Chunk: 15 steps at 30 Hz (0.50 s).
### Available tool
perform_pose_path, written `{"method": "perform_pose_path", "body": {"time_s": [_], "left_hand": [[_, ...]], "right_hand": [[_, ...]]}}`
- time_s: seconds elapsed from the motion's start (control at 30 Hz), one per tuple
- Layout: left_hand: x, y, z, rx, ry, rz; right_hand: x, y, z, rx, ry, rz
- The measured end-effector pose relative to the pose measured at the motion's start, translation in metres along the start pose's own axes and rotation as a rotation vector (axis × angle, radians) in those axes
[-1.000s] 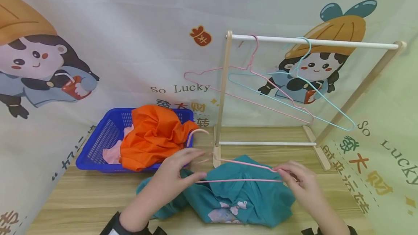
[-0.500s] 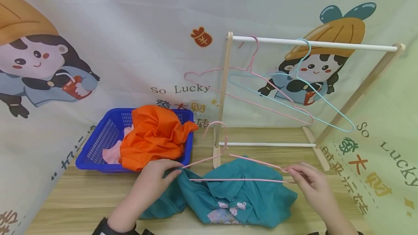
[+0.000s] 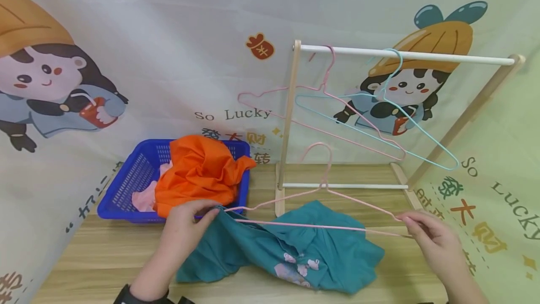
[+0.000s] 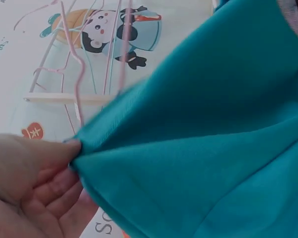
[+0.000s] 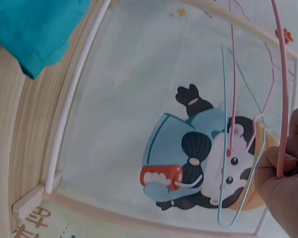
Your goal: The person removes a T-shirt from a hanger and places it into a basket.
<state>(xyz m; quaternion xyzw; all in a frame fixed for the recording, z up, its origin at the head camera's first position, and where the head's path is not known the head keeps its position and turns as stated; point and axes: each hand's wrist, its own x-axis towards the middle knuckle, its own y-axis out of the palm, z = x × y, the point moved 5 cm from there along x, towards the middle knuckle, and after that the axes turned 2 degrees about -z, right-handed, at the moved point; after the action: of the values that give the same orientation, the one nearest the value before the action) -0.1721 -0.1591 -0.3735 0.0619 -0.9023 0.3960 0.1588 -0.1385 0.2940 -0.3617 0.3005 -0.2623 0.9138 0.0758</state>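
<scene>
A teal garment with a pale floral print lies bunched on the wooden table in the head view. My left hand pinches its edge at the left and lifts that corner. In the left wrist view, the teal cloth spreads out from between thumb and fingers in an open fold. A pink clothes hanger is held above the garment, hook upward, its left end right at the lifted edge. The fingers of my right hand grip the hanger's right end. The right wrist view shows the pink hanger wire against that hand.
Behind stands a wooden rack with a white rail. A pink hanger and a light blue hanger hang from it. At left, a blue basket holds an orange cloth and a pink cloth.
My left hand has gone from reaching toward the hanger's left side to pinching the garment's edge, drawing it leftward. My right hand has shifted right with the hanger, whose hook now stands farther right.
</scene>
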Motion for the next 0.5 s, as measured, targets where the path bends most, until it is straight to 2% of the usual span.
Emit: {"method": "perform_pose_path", "body": {"time_s": [0.1, 0.17, 0.23, 0.33, 0.4, 0.5], "left_hand": [[0.001, -0.001, 0.002, -0.004, -0.047, -0.025], [0.001, 0.001, 0.003, -0.017, -0.067, -0.024], [0.001, 0.005, 0.002, -0.041, -0.077, -0.023], [0.0, 0.014, -0.002, -0.063, -0.067, -0.034], [-0.001, 0.022, -0.007, -0.08, -0.054, -0.035], [-0.003, 0.04, -0.016, -0.109, -0.037, 0.024]], "right_hand": [[-0.003, -0.01, -0.004, -0.023, 0.091, -0.041], [-0.005, -0.016, -0.006, 0.019, 0.156, -0.078], [-0.006, -0.02, -0.006, 0.028, 0.181, -0.109], [-0.006, -0.026, -0.007, 0.099, 0.242, -0.189], [-0.006, -0.029, -0.007, 0.105, 0.285, -0.232], [-0.005, -0.035, -0.006, 0.189, 0.358, -0.324]]}}
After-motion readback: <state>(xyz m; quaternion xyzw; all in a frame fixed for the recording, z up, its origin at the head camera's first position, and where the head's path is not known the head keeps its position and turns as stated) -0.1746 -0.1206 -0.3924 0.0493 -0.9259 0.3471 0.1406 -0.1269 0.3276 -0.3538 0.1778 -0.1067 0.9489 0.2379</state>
